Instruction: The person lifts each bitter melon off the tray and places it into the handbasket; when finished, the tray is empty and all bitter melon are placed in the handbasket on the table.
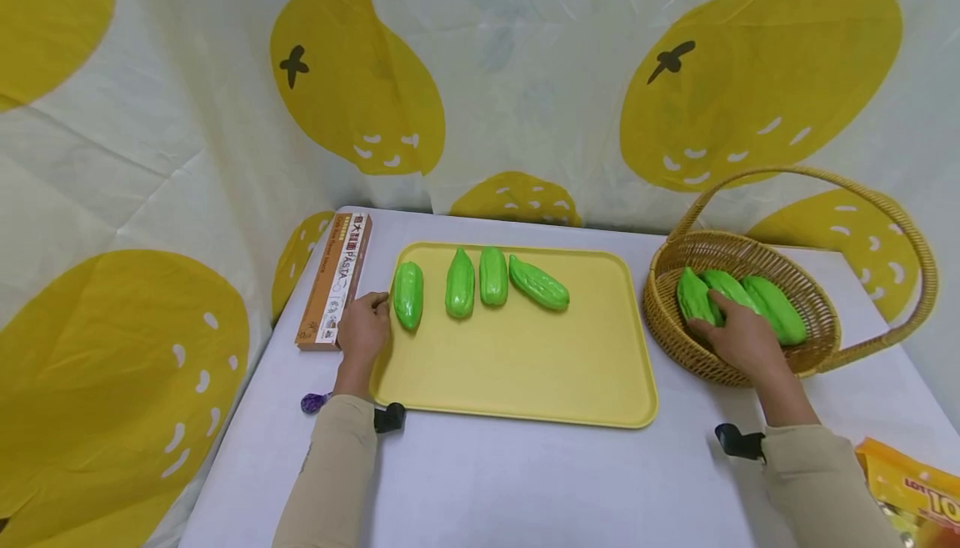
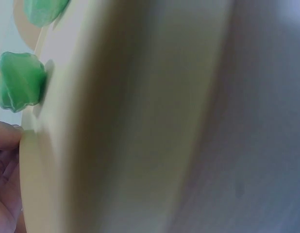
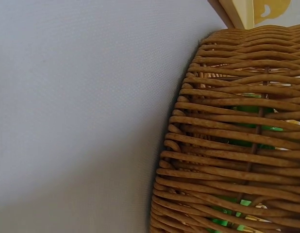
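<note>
R hand [image 1: 741, 338] pinching green gourd [image 1: 692, 291], 9 o'clock in basket [image 1: 675, 349] — prob light, stiff, slick skin; best hold mid-body, across ridges. L hand [image 1: 365, 329] at 9 o'clock edge of tray [image 1: 517, 369] — can't tell if gripping.
</note>
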`<state>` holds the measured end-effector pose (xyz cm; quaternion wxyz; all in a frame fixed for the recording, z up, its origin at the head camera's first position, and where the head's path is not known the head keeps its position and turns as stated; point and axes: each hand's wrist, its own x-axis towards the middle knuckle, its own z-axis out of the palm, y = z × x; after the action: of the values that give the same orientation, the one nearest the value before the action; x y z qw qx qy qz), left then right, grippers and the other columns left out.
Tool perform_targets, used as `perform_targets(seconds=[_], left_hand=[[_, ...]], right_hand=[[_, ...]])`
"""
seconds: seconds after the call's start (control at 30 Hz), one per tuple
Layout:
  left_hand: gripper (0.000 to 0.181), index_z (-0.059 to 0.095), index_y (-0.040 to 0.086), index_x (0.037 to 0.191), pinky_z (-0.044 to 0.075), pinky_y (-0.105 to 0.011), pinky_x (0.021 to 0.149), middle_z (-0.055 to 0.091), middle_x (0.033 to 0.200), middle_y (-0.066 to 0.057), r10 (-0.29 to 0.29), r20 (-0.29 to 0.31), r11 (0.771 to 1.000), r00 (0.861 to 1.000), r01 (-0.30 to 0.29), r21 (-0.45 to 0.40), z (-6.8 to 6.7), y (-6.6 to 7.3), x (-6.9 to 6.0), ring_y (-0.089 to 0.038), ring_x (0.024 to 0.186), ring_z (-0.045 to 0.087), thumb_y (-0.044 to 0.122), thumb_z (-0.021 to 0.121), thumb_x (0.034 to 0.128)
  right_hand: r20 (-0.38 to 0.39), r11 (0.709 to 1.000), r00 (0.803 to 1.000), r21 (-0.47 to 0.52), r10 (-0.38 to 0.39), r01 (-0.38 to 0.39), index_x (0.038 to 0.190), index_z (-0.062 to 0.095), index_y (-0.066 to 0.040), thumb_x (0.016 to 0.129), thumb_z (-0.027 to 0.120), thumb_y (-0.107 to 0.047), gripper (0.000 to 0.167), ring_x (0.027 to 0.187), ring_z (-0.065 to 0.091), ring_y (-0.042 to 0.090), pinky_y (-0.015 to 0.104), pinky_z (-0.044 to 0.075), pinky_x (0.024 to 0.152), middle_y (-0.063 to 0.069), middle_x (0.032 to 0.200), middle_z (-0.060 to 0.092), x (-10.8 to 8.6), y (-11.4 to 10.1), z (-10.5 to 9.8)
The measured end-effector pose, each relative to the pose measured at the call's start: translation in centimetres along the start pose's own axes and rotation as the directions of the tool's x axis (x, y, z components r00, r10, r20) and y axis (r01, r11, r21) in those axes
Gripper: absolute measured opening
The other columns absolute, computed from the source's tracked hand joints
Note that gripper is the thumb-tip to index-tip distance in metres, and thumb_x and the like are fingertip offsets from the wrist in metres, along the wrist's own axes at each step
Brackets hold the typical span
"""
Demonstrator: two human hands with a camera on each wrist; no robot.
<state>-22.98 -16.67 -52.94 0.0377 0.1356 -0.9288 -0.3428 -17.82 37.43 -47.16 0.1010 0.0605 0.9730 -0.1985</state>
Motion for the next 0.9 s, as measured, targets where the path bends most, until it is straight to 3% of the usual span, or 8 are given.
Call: perform_targets(seconds=[0.47,0.73,0.9], left_hand=[[0.032,0.069,0.01,0.13,0.054,-0.054,0.087,0.072,0.127,-0.016,0.002,0.016,1.0,1.0,-0.002,-0.009,-0.1,-0.1,-0.1,-0.038,0.114,0.068,0.018,0.052,0.104],[0.031,0.07,0.01,0.128,0.054,-0.055,0.086,0.073,0.125,-0.016,0.009,0.002,1.0,1.0,-0.009,0.0,-0.1,-0.1,0.0,-0.038,0.113,0.069,0.017,0.053,0.1035],[0.031,0.07,0.009,0.128,0.054,-0.055,0.084,0.073,0.124,-0.017,0.016,-0.007,1.0,1.0,-0.016,0.005,0.0,-0.1,-0.1,-0.039,0.112,0.069,0.016,0.053,0.1033]], right_hand=[[-0.064,0.997,0.996,-0.047,-0.061,0.058,0.154,0.031,0.007,0.104,0.053,-0.042,0.073,0.116,0.049,0.068,0.074,0.044,0.09,0.045,0.138,0.047,-1.0,-1.1,-0.8],[-0.185,0.997,0.98,-0.001,-0.075,0.076,0.153,0.037,0.004,0.105,0.052,-0.041,0.067,0.112,0.054,0.064,0.072,0.045,0.087,0.044,0.132,0.053,-1.4,-2.7,-1.0],[-0.26,0.993,0.96,0.027,-0.105,0.116,0.152,0.04,0.001,0.104,0.053,-0.039,0.064,0.107,0.058,0.06,0.07,0.045,0.085,0.042,0.132,0.055,-1.8,-4.3,-1.2]])
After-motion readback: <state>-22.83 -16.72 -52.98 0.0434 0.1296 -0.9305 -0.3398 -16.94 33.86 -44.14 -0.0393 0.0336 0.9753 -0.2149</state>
